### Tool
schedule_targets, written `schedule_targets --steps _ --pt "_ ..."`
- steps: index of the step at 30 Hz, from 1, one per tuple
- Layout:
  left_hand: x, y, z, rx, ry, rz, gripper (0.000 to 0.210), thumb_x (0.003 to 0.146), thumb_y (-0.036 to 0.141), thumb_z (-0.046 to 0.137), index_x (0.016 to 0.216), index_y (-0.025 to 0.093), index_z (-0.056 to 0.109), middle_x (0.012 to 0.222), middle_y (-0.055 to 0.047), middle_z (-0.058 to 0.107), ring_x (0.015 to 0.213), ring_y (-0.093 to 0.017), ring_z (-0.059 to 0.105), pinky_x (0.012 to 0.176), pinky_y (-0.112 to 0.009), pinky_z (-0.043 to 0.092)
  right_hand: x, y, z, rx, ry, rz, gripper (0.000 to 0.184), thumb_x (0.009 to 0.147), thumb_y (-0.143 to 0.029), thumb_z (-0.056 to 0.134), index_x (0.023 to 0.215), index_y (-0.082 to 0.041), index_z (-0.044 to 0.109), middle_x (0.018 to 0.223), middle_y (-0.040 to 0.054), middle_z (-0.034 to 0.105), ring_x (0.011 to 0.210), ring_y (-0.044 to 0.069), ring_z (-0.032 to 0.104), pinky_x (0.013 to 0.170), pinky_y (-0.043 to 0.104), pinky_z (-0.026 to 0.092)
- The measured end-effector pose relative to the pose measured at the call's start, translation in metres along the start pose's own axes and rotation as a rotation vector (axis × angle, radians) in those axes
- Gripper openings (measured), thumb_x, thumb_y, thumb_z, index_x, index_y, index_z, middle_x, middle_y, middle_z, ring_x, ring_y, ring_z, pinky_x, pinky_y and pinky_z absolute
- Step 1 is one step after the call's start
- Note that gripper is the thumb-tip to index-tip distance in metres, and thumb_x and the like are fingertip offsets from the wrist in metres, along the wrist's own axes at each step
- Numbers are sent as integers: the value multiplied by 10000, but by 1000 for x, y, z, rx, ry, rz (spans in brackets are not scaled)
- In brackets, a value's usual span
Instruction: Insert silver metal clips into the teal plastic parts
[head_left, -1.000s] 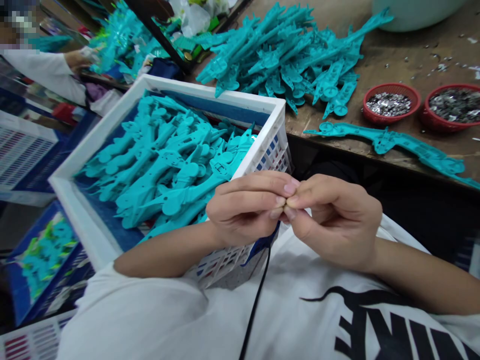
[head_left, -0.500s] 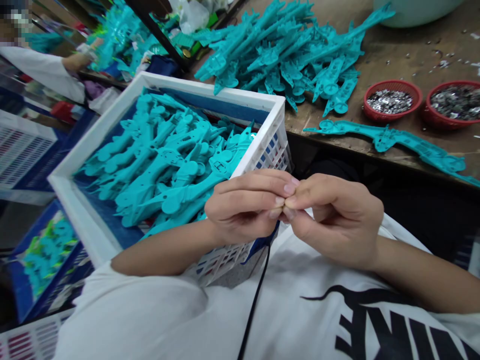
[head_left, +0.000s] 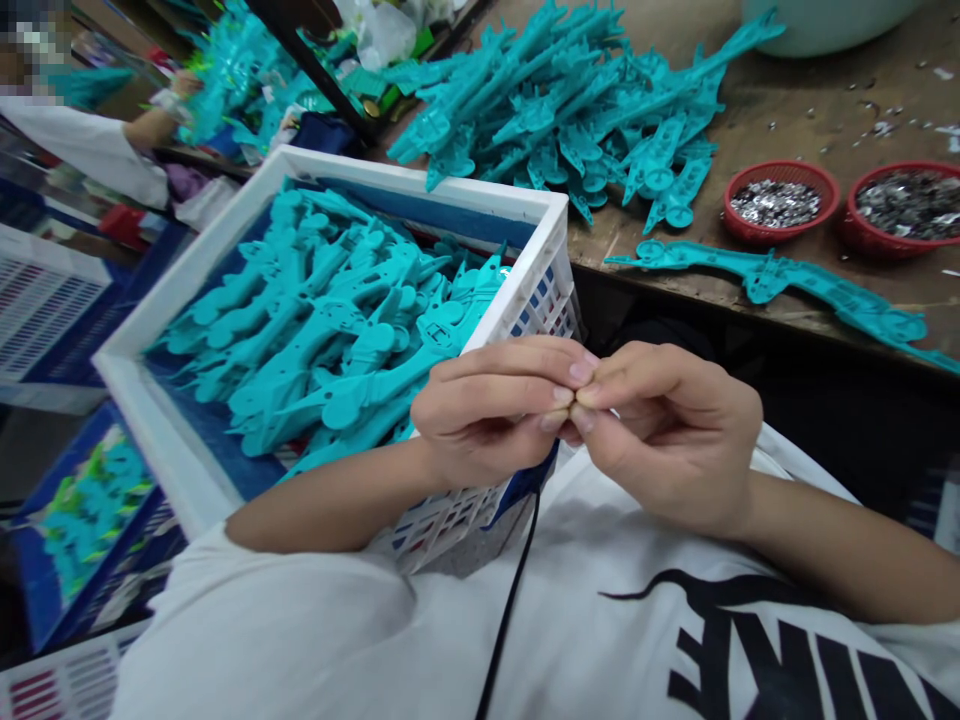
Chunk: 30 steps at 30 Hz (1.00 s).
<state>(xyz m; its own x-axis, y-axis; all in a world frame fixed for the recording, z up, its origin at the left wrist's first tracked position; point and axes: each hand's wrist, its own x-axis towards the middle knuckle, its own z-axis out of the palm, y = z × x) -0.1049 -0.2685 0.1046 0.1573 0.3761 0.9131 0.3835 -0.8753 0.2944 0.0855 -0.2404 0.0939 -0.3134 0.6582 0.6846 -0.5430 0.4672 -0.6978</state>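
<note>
Turquoise parts [head_left: 349, 315] lie heaped in the white crate [head_left: 161, 430] at left; I'd judge them light and stiff, fragile at their thin ends, best taken mid-body. My left hand [head_left: 487, 410] and right hand [head_left: 694, 450] touch, both pinched closed; I cannot tell on what. Rightward, one loose turquoise part [head_left: 776, 277] lies along the bench [head_left: 810, 115] edge.

1. Right beside the white crate [head_left: 165, 430], the left hand [head_left: 495, 410] and right hand [head_left: 667, 430] meet, and anything between those fingertips is hidden!
2. Farther right of the crate, metal bits [head_left: 776, 203] too small to make out, and the outer red basket [head_left: 879, 236] sliced by the picture's edge.
3. Beyond the crate, a pale tub [head_left: 825, 30], cut off up top.
4. Behind the crate, leftward, a co-worker's hand [head_left: 186, 85], blurred.
</note>
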Motion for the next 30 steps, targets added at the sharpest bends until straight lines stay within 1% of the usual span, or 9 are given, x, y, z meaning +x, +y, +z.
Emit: schedule_targets --steps 2,6,11,17,20,22,25,28,30 --pt "-1 0 2 -4 21 -7 149 1206 314 867 1080 275 798 1010 18 927 898 -177 967 818 -265 840 0 -1 2 5 3 19 255 992 19 829 1014 -235 818 951 0 892 823 141 889 751 206 714" --pt "-4 1 6 8 70 2 136 1217 310 852 1094 261 817 1010 -5 938 876 -185 966 818 -262 841 1 -3 3 -5 -12 27 238 1005 2 817 1010 -236 815 954 5 889 825 146 880 787 235 725" --pt "-7 5 2 -5 34 -83 136 1207 326 853 1078 294 823 997 -8 936 882 -222 969 793 -328 855 1 -3 1 -32 -24 15 229 1011 -21 826 1008 -250 825 938 -8 886 810 136 863 802 233 716" --pt "-7 7 -2 46 7 -106 218 1222 364 827 1018 293 802 1000 4 929 881 -185 954 791 -291 830 3 -5 0 -45 -18 30 255 981 5 819 987 -250 834 942 -19 894 815 120 865 791 193 713" --pt "-7 10 -2 36 -20 -187 235 1234 390 823 1017 302 839 1034 -13 939 924 -200 964 809 -309 832 5 -5 -4 -29 -18 94 238 1000 -12 850 1000 -250 846 952 -20 895 785 124 857 707 188 696" --pt "-9 12 0 13 -9 -283 214 1228 430 848 1045 323 879 1066 -24 943 939 -212 963 823 -341 836 7 -2 -9 -19 -28 135 215 1062 -56 843 1088 -266 880 968 -23 891 722 118 820 647 202 678" --pt "-14 14 5 -60 82 -402 162 1213 449 884 1101 338 917 1085 -40 940 948 -228 954 824 -379 841 11 2 -20 -60 -37 58 284 1144 -87 745 1217 -300 917 1041 -13 893 686 112 770 684 254 697" --pt "-18 13 10 -170 120 -468 89 1193 393 920 1129 333 941 1103 -54 944 985 -250 962 828 -392 855 18 3 -30 -225 -82 -24 330 1155 -74 690 1179 -285 942 1114 24 897 743 125 783 759 288 714" --pt "-19 13 9 -203 121 -485 54 1181 361 937 1139 334 959 1118 -56 949 978 -245 963 844 -383 858 22 2 -35 -357 -132 -54 305 1164 -93 713 1168 -282 952 1134 39 901 775 137 795 753 284 707"
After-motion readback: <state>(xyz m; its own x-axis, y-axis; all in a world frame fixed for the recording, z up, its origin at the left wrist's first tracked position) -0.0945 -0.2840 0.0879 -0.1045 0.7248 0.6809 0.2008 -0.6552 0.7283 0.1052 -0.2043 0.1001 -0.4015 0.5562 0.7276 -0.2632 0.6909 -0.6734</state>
